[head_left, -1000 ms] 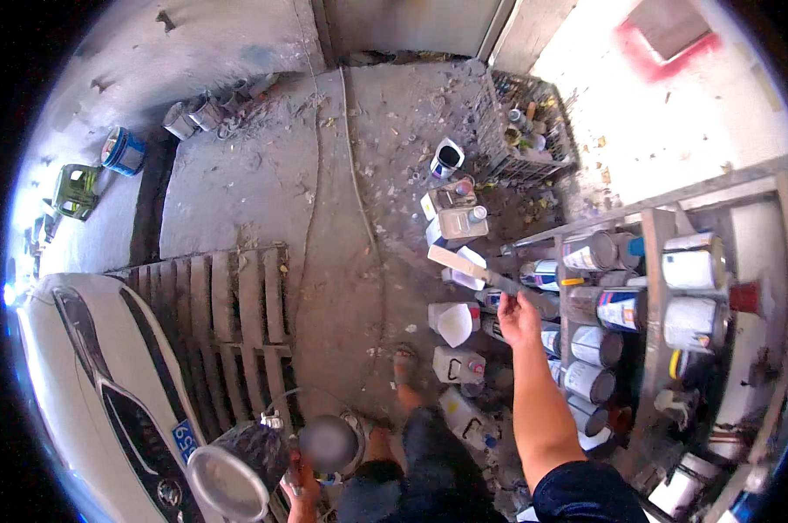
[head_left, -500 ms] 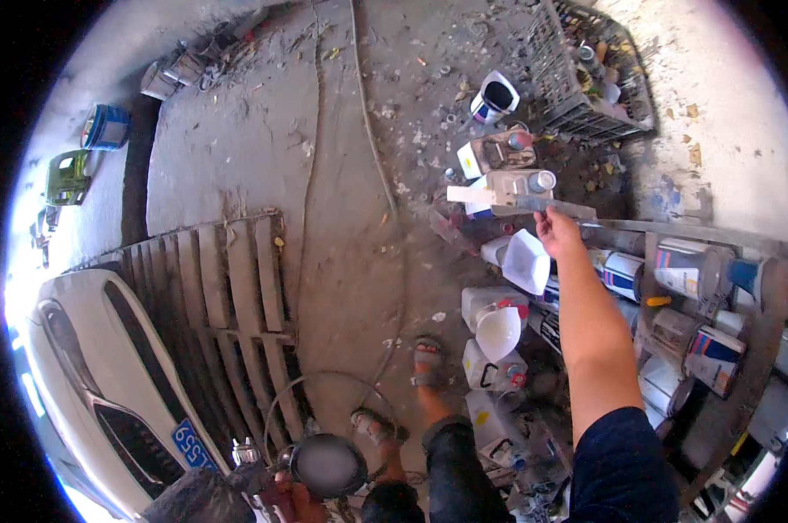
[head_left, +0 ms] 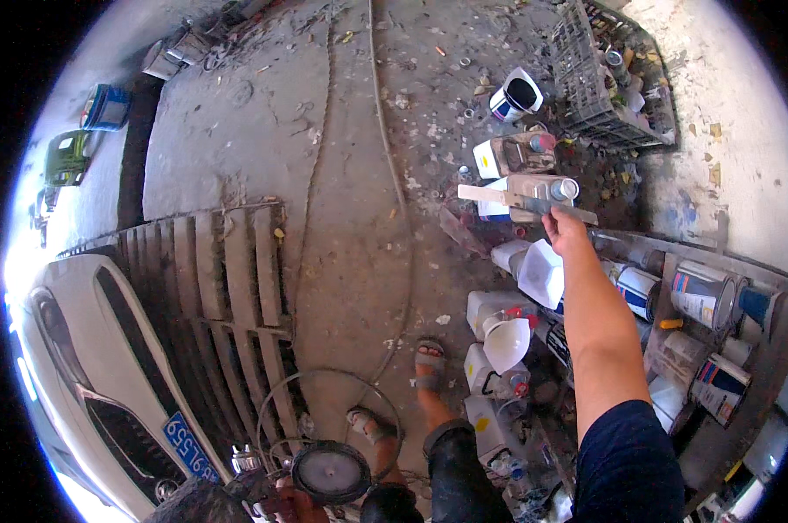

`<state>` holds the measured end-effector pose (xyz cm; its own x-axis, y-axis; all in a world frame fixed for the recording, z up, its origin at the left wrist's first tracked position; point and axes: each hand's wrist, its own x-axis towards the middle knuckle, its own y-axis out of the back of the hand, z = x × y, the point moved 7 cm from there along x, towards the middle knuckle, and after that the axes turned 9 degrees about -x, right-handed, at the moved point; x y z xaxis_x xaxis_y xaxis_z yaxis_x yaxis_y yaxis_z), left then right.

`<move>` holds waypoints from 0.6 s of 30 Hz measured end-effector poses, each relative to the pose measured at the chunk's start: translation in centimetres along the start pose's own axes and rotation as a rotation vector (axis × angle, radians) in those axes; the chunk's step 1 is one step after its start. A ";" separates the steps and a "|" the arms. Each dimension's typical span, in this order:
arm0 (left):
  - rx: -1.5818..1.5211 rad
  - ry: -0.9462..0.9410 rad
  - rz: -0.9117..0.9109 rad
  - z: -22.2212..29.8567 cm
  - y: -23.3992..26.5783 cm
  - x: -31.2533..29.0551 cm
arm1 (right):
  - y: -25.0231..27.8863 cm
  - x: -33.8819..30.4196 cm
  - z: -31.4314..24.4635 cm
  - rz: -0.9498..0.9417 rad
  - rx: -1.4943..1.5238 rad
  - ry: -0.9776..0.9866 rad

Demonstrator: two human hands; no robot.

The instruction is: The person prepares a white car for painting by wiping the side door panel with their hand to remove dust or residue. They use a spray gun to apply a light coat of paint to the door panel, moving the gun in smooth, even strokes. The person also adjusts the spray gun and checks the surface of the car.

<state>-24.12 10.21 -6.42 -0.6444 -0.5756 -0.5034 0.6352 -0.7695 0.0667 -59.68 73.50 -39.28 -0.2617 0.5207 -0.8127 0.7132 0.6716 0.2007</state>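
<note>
My right hand (head_left: 566, 229) reaches forward over the containers on the right, its fingers closed on a flat mixing stick (head_left: 483, 193). The stick is pale at its far left end and greyer near the fingers. Below it stands a dusty can with a round silver cap (head_left: 564, 189). At the bottom edge my left hand (head_left: 300, 504) is partly hidden, closed around what looks like a spray gun (head_left: 247, 459) with silver fittings. A round black-rimmed cup (head_left: 330, 472) sits beside that hand, and a thin hose (head_left: 276, 388) loops around it.
White funnel-like cups (head_left: 506, 345) and plastic jugs (head_left: 483, 312) line the right side. A wooden rack holds paint tins (head_left: 704, 293). A black crate (head_left: 616, 96) stands by the wall. To the left are a slatted pallet (head_left: 209, 270) and a white car (head_left: 106, 349). Hoses (head_left: 403, 218) cross the floor.
The view has shifted slightly, so the floor things sit further right. The mixing stick tilts a little more, still in my right hand. My left hand stays low by the round cup.
</note>
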 end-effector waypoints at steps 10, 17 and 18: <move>-0.138 0.096 -0.146 2.6 -2.3 0.0 | -0.1 -11.6 -3.9 -0.135 -0.573 0.524; 0.319 0.235 -0.202 3.2 1.9 -3.8 | -4.8 -40.3 12.9 -1.070 -0.756 0.054; 0.382 0.287 -0.212 5.4 0.1 -4.5 | -4.9 -45.4 15.2 -1.133 -0.697 -0.207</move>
<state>-23.51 11.23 0.47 -0.5656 -0.3382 -0.7521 0.2685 -0.9379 0.2198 -41.41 38.60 -11.71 -0.3362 -0.5427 -0.7697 -0.3222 0.8342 -0.4475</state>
